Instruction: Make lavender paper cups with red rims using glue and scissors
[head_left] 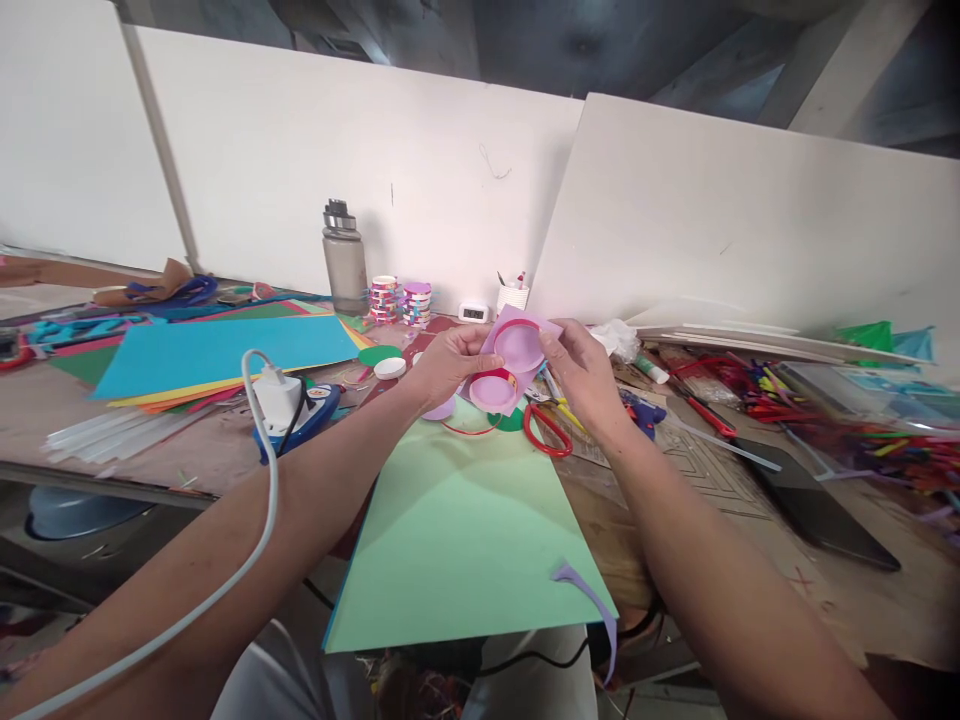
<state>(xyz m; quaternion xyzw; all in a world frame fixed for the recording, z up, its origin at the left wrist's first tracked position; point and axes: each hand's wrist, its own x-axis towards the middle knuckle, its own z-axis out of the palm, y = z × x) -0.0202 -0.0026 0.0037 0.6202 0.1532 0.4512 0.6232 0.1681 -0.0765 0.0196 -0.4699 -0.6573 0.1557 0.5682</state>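
Note:
My left hand [457,365] pinches the left side of a small purple sheet [531,378] above the far end of a light green sheet [465,540]. My right hand [583,372] grips the same purple sheet by its right edge. Two round, red-edged shapes show against the purple, one above the other; whether they are fixed to it I cannot tell. Just below my hands lie red-handled scissors [547,432], their blades mostly hidden. A curved purple offcut [589,590] hangs over the green sheet's near right corner.
Coloured sheets [225,350], a white plug on a blue power strip [304,420] and clear sticks [112,432] lie left. Behind stand a bottle [345,262], stacked striped rings [384,300] and a small clock [474,312]. A white cable crosses my left arm. Clutter surrounds a black tablet-like slab [814,505].

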